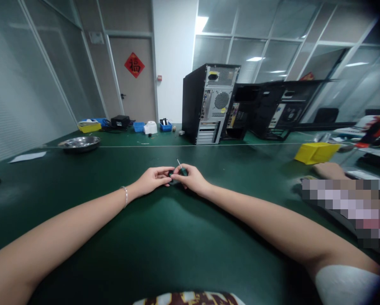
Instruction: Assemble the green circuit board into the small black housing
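Both my hands meet over the middle of the green table [164, 237]. My left hand [153, 180] pinches a small dark part [170, 173], too small to name. A screwdriver [183, 171] with a dark green handle lies in the curled fingers of my right hand [191, 178], its thin metal shaft pointing up and away from me. The thumb and forefinger of my right hand touch the small dark part or come very close to it; I cannot tell which.
Beyond my hands stand a computer tower [213, 101] and more computer cases [282, 108]. A metal bowl [82, 144] sits far left, near small blue bins [139, 127]. On the right are a yellow box [315, 152] and another person's hand [330, 170].
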A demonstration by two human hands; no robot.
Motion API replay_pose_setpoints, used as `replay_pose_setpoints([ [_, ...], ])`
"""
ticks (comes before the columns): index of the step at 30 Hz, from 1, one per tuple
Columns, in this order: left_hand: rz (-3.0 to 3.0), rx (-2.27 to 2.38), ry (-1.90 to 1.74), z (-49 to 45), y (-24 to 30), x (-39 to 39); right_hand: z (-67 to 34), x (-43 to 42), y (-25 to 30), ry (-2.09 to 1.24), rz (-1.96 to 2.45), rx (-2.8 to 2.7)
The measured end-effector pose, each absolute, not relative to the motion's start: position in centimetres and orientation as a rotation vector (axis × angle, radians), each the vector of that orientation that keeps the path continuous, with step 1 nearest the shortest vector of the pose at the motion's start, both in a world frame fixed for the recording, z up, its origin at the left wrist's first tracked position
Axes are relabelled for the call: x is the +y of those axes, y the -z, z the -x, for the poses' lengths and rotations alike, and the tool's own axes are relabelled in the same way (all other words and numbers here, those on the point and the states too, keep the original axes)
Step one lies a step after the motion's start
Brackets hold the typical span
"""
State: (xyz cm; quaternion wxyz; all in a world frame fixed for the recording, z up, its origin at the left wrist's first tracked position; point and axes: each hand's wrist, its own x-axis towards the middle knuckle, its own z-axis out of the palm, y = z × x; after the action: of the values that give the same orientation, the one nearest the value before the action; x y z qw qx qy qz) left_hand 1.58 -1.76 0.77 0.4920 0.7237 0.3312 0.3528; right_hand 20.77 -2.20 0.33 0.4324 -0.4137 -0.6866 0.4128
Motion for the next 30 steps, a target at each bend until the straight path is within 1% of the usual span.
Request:
replay_pose_setpoints([
  [12, -1.986, 0.938, -0.834, -1.15, -0.19, -1.24, -20.92, -2.20, -0.47, -1.097, 1.030, -1.693],
  [20, -1.952, 0.897, -0.920, -1.39, -0.02, -1.57, -20.79, -2.00, -0.38, -1.131, 1.054, -1.663],
  [30, -2.056, 0.873, -0.875, -1.34, -0.33, -1.58, -20.83, -1.76, -0.07, -1.126, 1.054, -1.671],
])
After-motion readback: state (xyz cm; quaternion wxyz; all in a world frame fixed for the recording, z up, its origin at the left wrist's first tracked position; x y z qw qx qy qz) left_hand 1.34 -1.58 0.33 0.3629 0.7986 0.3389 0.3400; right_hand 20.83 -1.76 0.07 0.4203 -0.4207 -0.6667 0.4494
